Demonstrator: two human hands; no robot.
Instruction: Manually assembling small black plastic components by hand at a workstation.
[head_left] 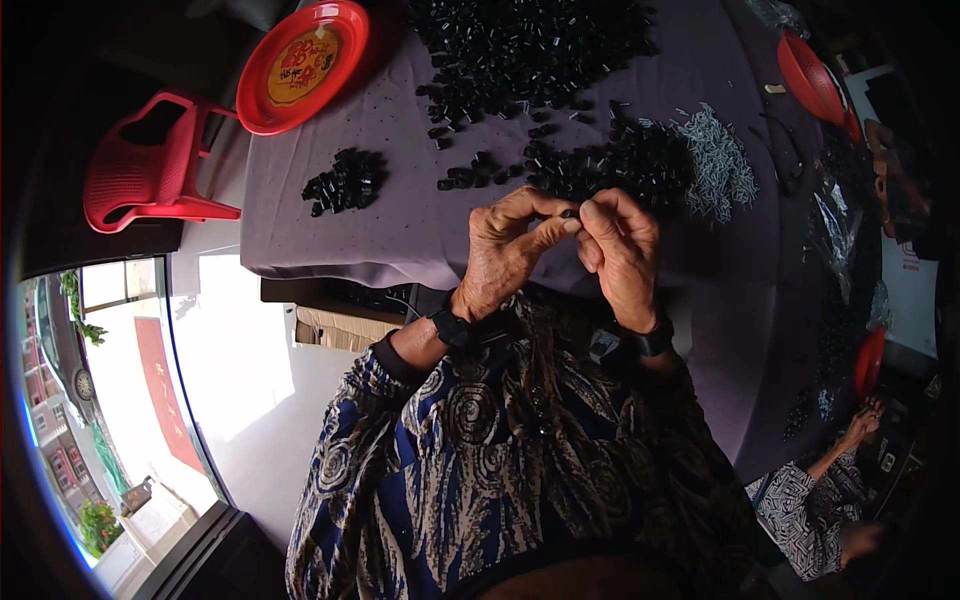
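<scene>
1. Pinching together above the near edge of the table, the left hand [505, 250] and the right hand [620, 250] meet fingertip to fingertip around one small black piece [569, 213].
2. The left hand is closed, thumb and forefinger pressed onto the left end of the piece; the other fingers curl into the palm.
3. The right hand is closed as well, its thumb and forefinger gripping the right end; nothing else shows in that hand.
4. The piece lies between the two hands with its long axis roughly level, running left to right, so each hand has one end. Neither hand is clearly nearer; the piece sits at the meeting point, perhaps a shade closer to the left fingertips.
5. Beyond the hands, farther up the purple tablecloth [400, 215], lies a large heap of black pieces [530, 45], a smaller black pile [345, 182] to the left, and another dark cluster [610, 160] just past the fingers.
6. A pile of pale grey parts [718, 165] lies to the right of that cluster.
7. A red plate [303, 65] rests at the table's far left corner, and a red plastic chair [150, 165] stands beside it.
8. Another person's hand [865, 420] works at the lower right, well apart.
</scene>
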